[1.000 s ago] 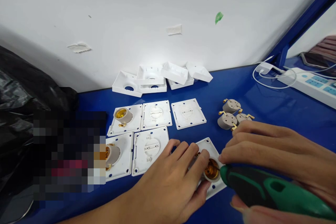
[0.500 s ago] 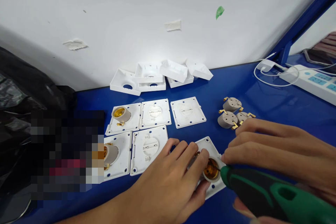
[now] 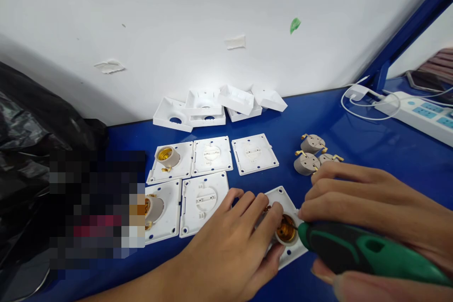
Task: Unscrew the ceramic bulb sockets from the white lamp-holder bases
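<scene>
My left hand (image 3: 226, 240) is closed around a lamp socket (image 3: 287, 230) that stands on a square white base plate (image 3: 283, 198). The brass-coloured threaded inside of the socket faces up toward me. In my right hand (image 3: 368, 198) is a green and black electric screwdriver (image 3: 357, 247), lying nearly level with its nose at the socket's rim. Its thin bit reaches into the socket; the tip is hard to make out. Just beyond my right fingers sit several loose lamp sockets (image 3: 307, 163) with brass tabs, one partly covered by the hand.
White plates lie to the left, one bare plate (image 3: 255, 153) apart, others bearing a socket (image 3: 167, 155). Square white covers (image 3: 203, 101) pile against the wall. At right are a power strip (image 3: 421, 113) and a white cable (image 3: 368, 113); a black plastic bag (image 3: 46, 108) is at left.
The camera view has shifted slightly, so the plates and covers appear a little further right and lower. Both hands keep their hold, and the screwdriver stays at the socket.
</scene>
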{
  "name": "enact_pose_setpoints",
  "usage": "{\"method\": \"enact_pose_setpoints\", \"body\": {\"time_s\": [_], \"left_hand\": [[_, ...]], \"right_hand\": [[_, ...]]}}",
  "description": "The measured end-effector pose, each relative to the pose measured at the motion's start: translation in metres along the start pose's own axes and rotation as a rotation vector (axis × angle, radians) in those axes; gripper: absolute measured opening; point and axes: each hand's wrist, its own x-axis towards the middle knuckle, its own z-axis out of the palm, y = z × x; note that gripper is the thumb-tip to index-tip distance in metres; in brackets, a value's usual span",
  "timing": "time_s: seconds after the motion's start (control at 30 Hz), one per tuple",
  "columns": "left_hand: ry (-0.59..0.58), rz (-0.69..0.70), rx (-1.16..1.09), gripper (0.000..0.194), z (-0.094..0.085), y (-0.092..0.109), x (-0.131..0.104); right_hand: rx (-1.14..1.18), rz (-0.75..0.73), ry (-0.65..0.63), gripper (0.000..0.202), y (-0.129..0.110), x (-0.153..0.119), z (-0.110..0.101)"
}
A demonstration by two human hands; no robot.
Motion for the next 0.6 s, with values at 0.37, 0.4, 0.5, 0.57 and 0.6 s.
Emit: {"method": "enact_pose_setpoints", "body": {"time_s": [0.37,0.4,0.5,0.57,0.6], "left_hand": [[-0.094,-0.044,-0.049,0.028,-0.011,0.003,0.003],[-0.095,-0.048,-0.049,0.029,-0.011,0.004,0.003],[-0.085,-0.055,-0.042,0.029,-0.012,0.003,0.003],[-0.074,-0.044,-0.038,0.029,-0.012,0.003,0.002],[-0.072,-0.036,-0.04,0.028,-0.012,0.003,0.001]], "right_hand": [[-0.014,0.025,0.099,0.016,-0.007,0.006,0.005],[-0.028,0.042,0.132,0.017,-0.01,0.007,0.008],[-0.09,0.061,0.294,0.018,-0.012,0.009,0.011],[-0.078,-0.035,0.135,0.015,-0.007,0.009,0.009],[-0.078,-0.064,0.036,0.013,-0.004,0.009,0.007]]}}
